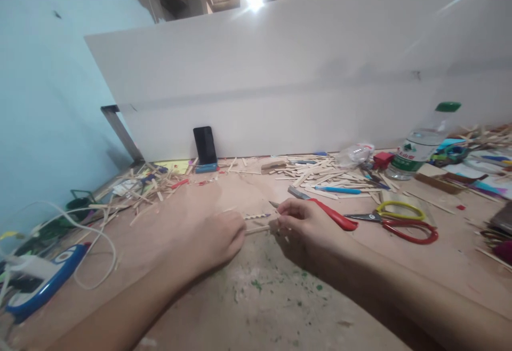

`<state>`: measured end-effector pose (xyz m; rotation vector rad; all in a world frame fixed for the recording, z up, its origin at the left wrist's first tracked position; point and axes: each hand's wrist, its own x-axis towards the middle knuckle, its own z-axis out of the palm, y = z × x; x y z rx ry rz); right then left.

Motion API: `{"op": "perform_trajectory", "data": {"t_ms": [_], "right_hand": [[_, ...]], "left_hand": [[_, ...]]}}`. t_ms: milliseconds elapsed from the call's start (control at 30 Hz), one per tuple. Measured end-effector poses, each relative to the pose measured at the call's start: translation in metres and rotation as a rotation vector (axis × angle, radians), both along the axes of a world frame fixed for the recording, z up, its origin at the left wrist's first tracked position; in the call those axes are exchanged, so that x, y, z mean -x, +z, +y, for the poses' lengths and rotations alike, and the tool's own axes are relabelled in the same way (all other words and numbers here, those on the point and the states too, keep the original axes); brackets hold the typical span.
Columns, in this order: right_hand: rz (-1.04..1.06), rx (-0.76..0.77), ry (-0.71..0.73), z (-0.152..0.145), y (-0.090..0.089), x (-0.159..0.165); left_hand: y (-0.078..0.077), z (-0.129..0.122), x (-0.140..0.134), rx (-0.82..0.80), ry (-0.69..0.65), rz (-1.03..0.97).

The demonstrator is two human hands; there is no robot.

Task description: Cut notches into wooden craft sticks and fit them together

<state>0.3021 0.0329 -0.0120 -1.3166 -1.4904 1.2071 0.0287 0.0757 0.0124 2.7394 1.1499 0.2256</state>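
My left hand (226, 236) lies low on the table with its fingers curled together over the left end of a thin wooden stick (258, 229). My right hand (300, 220) is just to the right, thumb and fingers pinched on what looks like a pencil (273, 204), its dark point sticking out up and left. Between the two hands, behind the stick, is a narrow strip with dark marks (257, 216); its ends are hidden. Right behind my right hand rests a red-handled tool (334, 215) with a grey metal head. Scissors (412, 231) with yellow and red handles lie further right.
A heap of wooden sticks (320, 172) and a blue pen (338, 190) lie behind. A phone (205, 145) leans on the white board (280, 89). A water bottle (418, 148) stands at right. At left are scattered sticks (154, 191), a white cable (114, 249) and a blue-edged power strip (48, 287).
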Motion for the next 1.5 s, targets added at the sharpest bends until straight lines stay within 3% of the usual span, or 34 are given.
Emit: {"op": "perform_trajectory", "data": {"t_ms": [133,367,633,900,1300,1500], "right_hand": [[0.058,0.036,-0.023,0.0,0.002,0.002],[0.145,0.066,0.011,-0.004,0.006,0.004],[0.171,0.067,0.025,-0.002,-0.009,0.007],[0.17,0.126,0.005,-0.001,-0.019,0.007],[0.179,0.121,-0.021,-0.014,-0.009,0.008],[0.156,0.122,0.006,-0.012,-0.005,0.008]], "left_hand": [[0.004,0.0,0.001,0.025,0.077,-0.162],[0.009,-0.006,-0.003,0.069,0.079,-0.474],[0.007,0.003,0.002,0.276,0.161,-0.679],[0.005,0.004,0.0,0.429,0.196,-0.743],[-0.002,0.006,-0.001,0.526,0.25,-0.77],[0.002,0.005,0.0,0.484,0.231,-0.787]]}}
